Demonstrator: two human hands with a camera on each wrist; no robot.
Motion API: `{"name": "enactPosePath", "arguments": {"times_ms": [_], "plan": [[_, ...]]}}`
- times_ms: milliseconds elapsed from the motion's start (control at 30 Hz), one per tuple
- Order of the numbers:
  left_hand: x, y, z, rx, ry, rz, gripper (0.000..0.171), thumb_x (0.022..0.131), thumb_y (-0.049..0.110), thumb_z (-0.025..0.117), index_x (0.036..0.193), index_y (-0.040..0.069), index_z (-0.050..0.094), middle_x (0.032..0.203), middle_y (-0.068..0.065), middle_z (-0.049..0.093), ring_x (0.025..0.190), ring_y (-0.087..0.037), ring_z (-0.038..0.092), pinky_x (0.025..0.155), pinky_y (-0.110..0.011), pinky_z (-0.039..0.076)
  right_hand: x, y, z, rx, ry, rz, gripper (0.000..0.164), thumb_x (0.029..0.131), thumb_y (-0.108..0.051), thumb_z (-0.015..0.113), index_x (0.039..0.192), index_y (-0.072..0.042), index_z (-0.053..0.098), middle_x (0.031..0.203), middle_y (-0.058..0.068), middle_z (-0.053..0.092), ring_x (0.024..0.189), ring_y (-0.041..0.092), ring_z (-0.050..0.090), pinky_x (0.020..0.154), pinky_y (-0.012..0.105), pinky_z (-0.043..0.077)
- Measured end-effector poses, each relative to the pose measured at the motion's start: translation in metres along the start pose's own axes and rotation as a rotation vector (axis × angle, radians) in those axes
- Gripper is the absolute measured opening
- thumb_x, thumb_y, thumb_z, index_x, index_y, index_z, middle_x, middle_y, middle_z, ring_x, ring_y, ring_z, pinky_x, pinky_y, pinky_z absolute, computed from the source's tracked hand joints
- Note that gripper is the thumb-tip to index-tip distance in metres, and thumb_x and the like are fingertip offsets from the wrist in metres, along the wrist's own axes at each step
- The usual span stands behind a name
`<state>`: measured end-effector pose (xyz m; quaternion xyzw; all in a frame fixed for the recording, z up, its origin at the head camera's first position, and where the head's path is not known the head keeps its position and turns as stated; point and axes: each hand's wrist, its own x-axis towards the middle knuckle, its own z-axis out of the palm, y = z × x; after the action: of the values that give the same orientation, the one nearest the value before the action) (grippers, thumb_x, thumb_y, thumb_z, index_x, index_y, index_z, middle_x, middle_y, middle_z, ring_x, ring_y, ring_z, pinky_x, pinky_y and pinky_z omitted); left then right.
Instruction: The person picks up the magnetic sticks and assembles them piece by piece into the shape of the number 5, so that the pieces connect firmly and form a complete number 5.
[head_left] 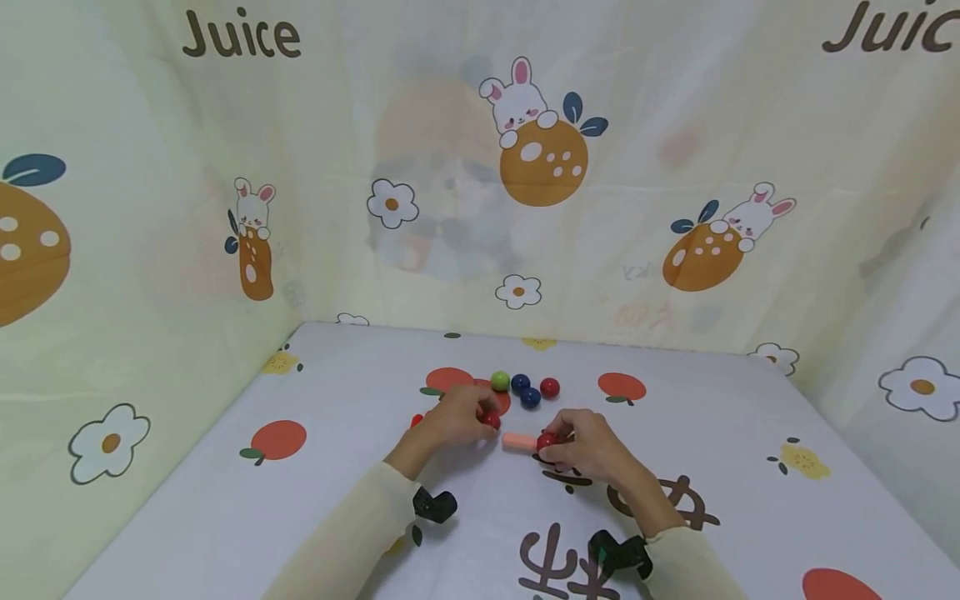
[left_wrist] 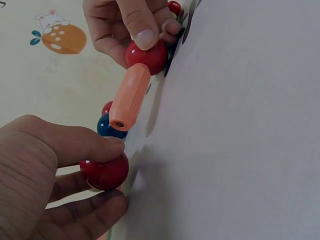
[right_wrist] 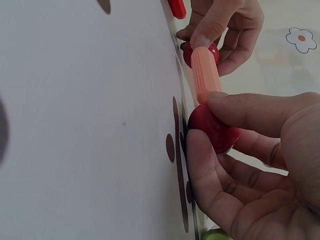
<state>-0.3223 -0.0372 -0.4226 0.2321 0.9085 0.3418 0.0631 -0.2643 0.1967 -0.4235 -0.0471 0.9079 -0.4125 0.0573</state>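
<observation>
Where pinched by right hand [head_left: 588, 443]: red ball [right_wrist: 212, 129], seemingly fitted to right end of peach stick [head_left: 517, 442], between hands.
Left hand [head_left: 459, 415]: grasping second red ball [left_wrist: 106, 172], just off bare left end, apparently left to join.
Far balls [head_left: 522, 387]: untouched.

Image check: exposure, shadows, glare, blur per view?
Head: brightest view, soft shadows on the cloth near the left hand and right hand; left wrist: dimmer, small glint on the right hand's red ball, soft-edged shadow on the cloth; right wrist: also dim, cloth looks grey, grooves on the orange stick still readable.
</observation>
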Motion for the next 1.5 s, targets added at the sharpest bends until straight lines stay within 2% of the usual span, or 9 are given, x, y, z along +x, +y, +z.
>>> {"name": "enactPosePath", "arguments": {"times_ms": [267, 433, 733, 1000, 1500], "plan": [[-0.005, -0.004, 0.000, -0.034, -0.005, 0.003, 0.026, 0.082, 0.012, 0.084, 0.106, 0.014, 0.074, 0.095, 0.005, 0.064, 0.094, -0.017, 0.058, 0.076, -0.029, 0.054, 0.001, 0.000, 0.000, 0.001, 0.003, -0.013, 0.018, 0.087, -0.010, 0.079, 0.103, -0.007, 0.071, 0.092, 0.006, 0.065, 0.076, 0.018, 0.064, 0.067, 0.030, 0.059], [-0.008, -0.004, 0.001, -0.077, -0.014, 0.039, 0.024, 0.080, 0.011, 0.085, 0.101, 0.013, 0.074, 0.093, 0.004, 0.064, 0.091, -0.018, 0.059, 0.075, -0.029, 0.053, 0.001, 0.002, 0.001, 0.014, 0.006, -0.007, 0.017, 0.088, -0.009, 0.078, 0.103, -0.007, 0.070, 0.091, 0.006, 0.065, 0.073, 0.018, 0.065, 0.066, 0.031, 0.059], [-0.009, -0.002, 0.006, -0.097, -0.020, 0.031, 0.021, 0.079, 0.011, 0.085, 0.094, 0.019, 0.072, 0.091, 0.005, 0.064, 0.088, -0.016, 0.060, 0.074, -0.028, 0.054, 0.003, 0.003, 0.002, 0.013, 0.018, 0.006, 0.022, 0.088, -0.011, 0.079, 0.107, -0.007, 0.068, 0.094, 0.007, 0.065, 0.071, 0.018, 0.066, 0.065, 0.030, 0.059], [-0.010, 0.001, 0.006, -0.092, -0.020, 0.019, 0.023, 0.081, 0.012, 0.085, 0.100, 0.014, 0.073, 0.093, 0.005, 0.063, 0.091, -0.017, 0.058, 0.075, -0.029, 0.053, 0.003, 0.002, 0.002, 0.023, 0.017, 0.008, 0.023, 0.088, -0.011, 0.079, 0.108, -0.007, 0.068, 0.094, 0.007, 0.065, 0.070, 0.018, 0.066, 0.065, 0.030, 0.059], [-0.011, 0.000, 0.010, -0.103, -0.005, -0.011, 0.027, 0.083, 0.014, 0.084, 0.108, 0.016, 0.072, 0.097, 0.005, 0.063, 0.094, -0.017, 0.058, 0.078, -0.029, 0.054, 0.003, 0.000, 0.003, 0.020, 0.029, 0.035, 0.027, 0.089, -0.011, 0.079, 0.112, -0.005, 0.066, 0.098, 0.008, 0.065, 0.071, 0.017, 0.066, 0.065, 0.030, 0.060]]}}
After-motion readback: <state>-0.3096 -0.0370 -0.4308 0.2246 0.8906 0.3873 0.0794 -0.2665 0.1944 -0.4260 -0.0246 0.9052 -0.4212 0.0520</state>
